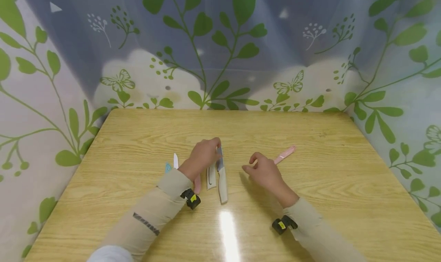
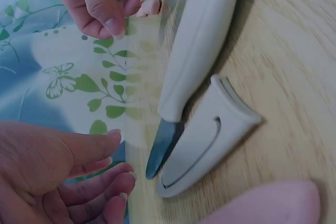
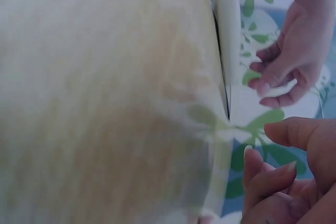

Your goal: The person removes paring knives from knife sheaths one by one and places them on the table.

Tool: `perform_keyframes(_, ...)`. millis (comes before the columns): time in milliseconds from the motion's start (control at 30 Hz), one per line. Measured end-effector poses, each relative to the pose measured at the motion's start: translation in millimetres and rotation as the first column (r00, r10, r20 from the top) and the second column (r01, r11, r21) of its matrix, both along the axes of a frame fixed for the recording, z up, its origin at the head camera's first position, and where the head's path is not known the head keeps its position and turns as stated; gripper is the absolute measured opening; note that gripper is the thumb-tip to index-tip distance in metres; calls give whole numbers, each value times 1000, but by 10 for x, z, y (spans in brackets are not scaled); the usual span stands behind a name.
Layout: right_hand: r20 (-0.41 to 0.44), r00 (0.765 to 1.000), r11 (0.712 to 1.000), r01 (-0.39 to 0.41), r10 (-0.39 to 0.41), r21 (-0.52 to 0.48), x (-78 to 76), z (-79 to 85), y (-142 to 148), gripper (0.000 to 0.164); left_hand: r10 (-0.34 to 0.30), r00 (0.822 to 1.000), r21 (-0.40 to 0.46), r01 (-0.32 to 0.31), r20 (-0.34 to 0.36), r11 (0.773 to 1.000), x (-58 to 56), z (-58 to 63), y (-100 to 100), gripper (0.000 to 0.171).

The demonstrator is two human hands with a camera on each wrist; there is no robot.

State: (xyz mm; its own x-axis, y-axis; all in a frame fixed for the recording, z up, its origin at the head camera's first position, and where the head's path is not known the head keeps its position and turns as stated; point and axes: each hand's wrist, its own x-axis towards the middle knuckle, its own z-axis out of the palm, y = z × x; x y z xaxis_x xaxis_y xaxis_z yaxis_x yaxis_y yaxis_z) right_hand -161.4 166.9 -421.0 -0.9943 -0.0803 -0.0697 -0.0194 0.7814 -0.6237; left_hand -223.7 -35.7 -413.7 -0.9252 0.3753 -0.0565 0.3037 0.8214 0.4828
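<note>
A knife with an off-white handle (image 1: 223,185) and a grey blade (image 1: 219,160) lies on the wooden table, its tip pointing away from me. Just left of it is a pale sheath (image 2: 205,135) with a curved slot. Over the blade end hovers my left hand (image 1: 204,153); in the left wrist view its thumb and fingers stand apart with nothing between them. My right hand (image 1: 265,172), fingers loosely bent and holding nothing, is above the table to the right of the knife. Beyond it lies a pink piece (image 1: 286,153), partly hidden by that hand.
Around my left forearm lie a pink handle (image 1: 197,183), a white blade (image 1: 175,160) and a blue piece (image 1: 167,167), all partly covered by the arm. Behind the table (image 1: 327,139) hangs a leaf-patterned curtain (image 1: 220,44), which also runs along both sides.
</note>
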Motion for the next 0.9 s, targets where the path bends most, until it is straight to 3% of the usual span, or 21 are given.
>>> perform_keyframes(267, -56, 998, 999, 23, -20, 41, -78, 58, 263, 27, -13, 999, 5, 12, 41, 1000, 23, 59, 166, 37)
perform_keyframes(433, -54, 998, 997, 29, -26, 66, -104, 83, 371, 27, -42, 999, -1, 42, 17, 999, 47, 124, 278, 35)
perform_keyframes(667, -55, 993, 986, 107, -100, 130, -163, 80, 519, 29, -41, 999, -26, 42, 22, 999, 8, 158, 418, 33)
perform_keyframes(900, -69, 992, 978, 118, -108, 170, -179, 30, 630, 33, -79, 996, -32, 80, 36, 996, -21, 185, 605, 39)
